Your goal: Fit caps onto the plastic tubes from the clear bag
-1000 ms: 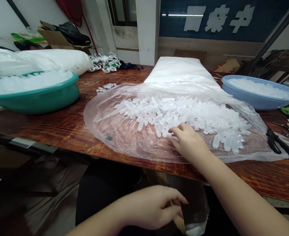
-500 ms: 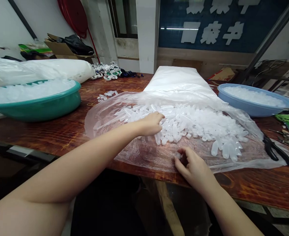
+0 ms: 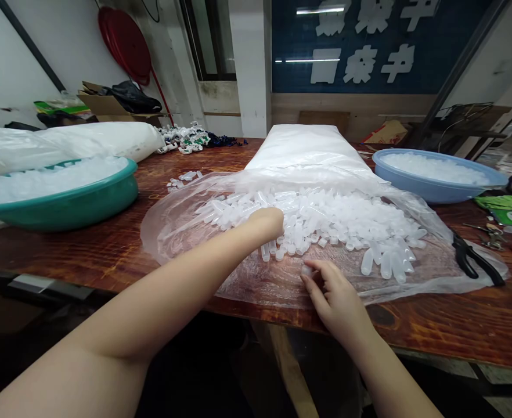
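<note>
Many small translucent white plastic pieces (image 3: 347,217) lie heaped on a clear plastic sheet (image 3: 256,284) that spreads from a large white bag (image 3: 303,148). My left hand (image 3: 270,222) reaches to the near left side of the heap, its fingers bent down and hidden behind the back of the hand. Nearer the table edge, my right hand (image 3: 328,284) pinches a small translucent piece (image 3: 307,270) between thumb and fingertips, just above the sheet.
A green basin (image 3: 64,200) of white pieces stands at the left, a blue basin (image 3: 439,174) at the right. Black-handled pliers (image 3: 476,260) lie on the sheet's right end. A few loose pieces (image 3: 184,180) rest on the wooden table (image 3: 447,319).
My left hand has turned downward at the heap, so its fingers no longer show. My right hand keeps its pinch, with the small piece now turned differently. The view has shifted slightly.
</note>
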### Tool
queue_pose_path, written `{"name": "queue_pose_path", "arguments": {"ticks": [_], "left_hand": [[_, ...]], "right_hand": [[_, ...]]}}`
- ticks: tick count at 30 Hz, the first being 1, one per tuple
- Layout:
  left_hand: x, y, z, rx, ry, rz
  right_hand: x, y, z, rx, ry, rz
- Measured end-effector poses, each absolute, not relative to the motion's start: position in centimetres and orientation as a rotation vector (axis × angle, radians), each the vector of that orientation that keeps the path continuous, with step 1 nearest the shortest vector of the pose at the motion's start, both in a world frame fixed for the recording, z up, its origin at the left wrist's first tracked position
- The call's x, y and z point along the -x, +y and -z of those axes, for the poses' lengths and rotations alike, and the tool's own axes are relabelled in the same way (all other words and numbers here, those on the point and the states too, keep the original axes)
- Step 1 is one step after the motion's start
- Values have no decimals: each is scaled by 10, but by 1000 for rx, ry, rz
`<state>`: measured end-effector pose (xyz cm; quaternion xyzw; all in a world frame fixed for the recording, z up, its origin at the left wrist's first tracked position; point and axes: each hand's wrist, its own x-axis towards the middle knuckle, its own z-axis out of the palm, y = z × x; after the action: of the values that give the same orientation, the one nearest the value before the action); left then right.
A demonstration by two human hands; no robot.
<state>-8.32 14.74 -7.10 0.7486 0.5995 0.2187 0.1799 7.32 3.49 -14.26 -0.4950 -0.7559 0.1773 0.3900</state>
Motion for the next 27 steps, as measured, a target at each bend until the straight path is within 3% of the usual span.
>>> {"name": "queue_pose_path", "arguments": {"ticks": [3, 7, 12, 19, 27], "left_hand": [[89, 117, 66, -2305, 1740, -364], [98, 56, 77, -2414, 1353, -548], [109, -1, 96, -2163, 1012, -628], [114, -12, 98, -1640, 793, -314], [111, -13, 107, -1694, 686, -299]], "right_hand": [[-77, 33, 142, 1255, -1646, -546], [-85, 22, 141, 1054, -1410, -706], [-101, -6, 129, 851, -1786, -745], [-124, -33, 126, 644, -2308, -467], [-113, -40, 132, 800, -2096, -726]]}}
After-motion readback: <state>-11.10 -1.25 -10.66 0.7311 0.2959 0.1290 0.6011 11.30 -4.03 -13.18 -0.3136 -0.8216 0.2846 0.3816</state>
